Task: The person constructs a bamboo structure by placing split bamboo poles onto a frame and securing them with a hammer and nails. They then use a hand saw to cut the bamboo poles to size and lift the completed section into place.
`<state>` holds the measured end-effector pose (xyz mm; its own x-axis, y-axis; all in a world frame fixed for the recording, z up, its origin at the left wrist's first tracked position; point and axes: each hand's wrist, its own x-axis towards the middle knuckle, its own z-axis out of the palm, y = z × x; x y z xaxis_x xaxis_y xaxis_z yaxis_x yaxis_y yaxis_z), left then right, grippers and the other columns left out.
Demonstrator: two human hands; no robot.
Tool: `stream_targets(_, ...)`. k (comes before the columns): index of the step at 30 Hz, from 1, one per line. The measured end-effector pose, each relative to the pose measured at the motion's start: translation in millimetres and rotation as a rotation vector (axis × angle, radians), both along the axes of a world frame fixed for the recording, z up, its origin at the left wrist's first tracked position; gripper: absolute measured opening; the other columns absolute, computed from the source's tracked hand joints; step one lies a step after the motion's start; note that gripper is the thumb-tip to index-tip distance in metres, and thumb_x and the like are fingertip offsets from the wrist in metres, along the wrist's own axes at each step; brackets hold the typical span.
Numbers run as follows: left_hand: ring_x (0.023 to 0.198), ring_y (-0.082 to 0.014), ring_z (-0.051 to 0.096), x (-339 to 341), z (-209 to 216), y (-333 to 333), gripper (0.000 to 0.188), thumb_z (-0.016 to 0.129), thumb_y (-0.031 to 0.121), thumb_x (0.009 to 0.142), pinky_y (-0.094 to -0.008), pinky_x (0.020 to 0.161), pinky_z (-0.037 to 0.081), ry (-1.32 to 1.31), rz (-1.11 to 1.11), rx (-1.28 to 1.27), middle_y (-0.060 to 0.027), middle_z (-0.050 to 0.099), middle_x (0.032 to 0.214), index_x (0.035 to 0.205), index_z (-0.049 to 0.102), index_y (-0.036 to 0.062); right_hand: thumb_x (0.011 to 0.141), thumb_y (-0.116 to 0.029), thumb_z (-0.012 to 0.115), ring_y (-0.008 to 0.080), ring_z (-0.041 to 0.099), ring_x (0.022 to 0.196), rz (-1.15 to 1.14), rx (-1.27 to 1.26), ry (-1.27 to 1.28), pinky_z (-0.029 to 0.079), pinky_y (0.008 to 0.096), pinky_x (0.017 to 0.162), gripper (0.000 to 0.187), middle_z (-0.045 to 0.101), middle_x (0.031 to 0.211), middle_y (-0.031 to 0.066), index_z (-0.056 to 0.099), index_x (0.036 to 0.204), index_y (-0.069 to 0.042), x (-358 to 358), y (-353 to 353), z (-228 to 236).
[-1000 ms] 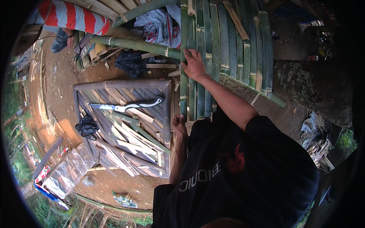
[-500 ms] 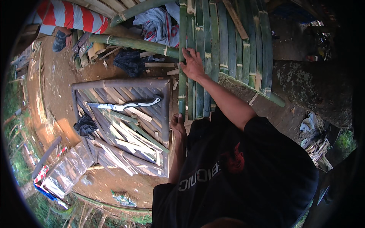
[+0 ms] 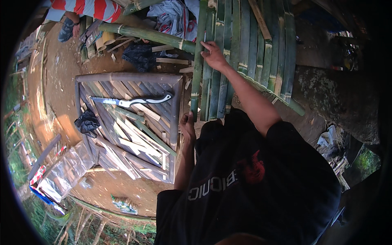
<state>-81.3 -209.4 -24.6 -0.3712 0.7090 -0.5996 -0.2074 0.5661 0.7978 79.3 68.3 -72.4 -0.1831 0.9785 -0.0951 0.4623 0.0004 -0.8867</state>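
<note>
A long green bamboo slat (image 3: 198,75) lies at the left edge of a row of similar green slats (image 3: 220,65). At its near end my left hand (image 3: 188,123) is closed, with the thumb up against the slat's tip. Farther along, my right hand (image 3: 214,58) reaches over the row. Its fingers are apart, and the fingertips touch the slat near its right edge. A thick green bamboo pole (image 3: 153,36) runs leftward from the row, its right end behind the slat.
To the left stands a dark bamboo-framed table (image 3: 126,76) bearing a folding saw (image 3: 130,101), split strips (image 3: 136,141) and a black plastic bag (image 3: 87,122). Another person's hand (image 3: 76,30) shows at the upper left. A loose wooden strip (image 3: 260,19) lies across the slats.
The view has shifted slightly. The slat's near end has swung a little left, away from its neighbours. My right hand has drawn back to the right, from across the slat to its right edge.
</note>
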Motion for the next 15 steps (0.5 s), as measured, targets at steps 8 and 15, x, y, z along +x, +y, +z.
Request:
stream_targets(8, 0.058, -0.0077, 0.035, -3.4, 4.1, -9.2, 0.026, 0.057, 0.032, 0.095, -0.0255, 0.054, 0.028, 0.032, 0.212, -0.162, 0.0024, 0.050, 0.070, 0.082, 0.060, 0.0092, 0.090, -0.015, 0.060, 0.0208, 0.061, 0.095, -0.151, -0.136, 0.288, 0.048, 0.0328, 0.088, 0.038, 0.058, 0.117, 0.0120, 0.060, 0.127, -0.005, 13.4, -0.2, 13.6)
stream_targets(15, 0.113, -0.0289, 0.053, -36.7, 46.9, -42.1, 0.026, 0.050, 0.003, 0.092, -0.0360, 0.101, 0.044, -0.777, 0.591, 0.207, -0.0160, 0.054, 0.120, 0.117, 0.050, -0.0018, 0.091, -0.015, 0.061, 0.0119, 0.060, 0.079, -0.031, -0.101, 0.262, 0.048, 0.0283, 0.073, 0.021, 0.067, 0.084, 0.0057, 0.066, 0.108, -0.004, 28.8, -75.0, 113.3)
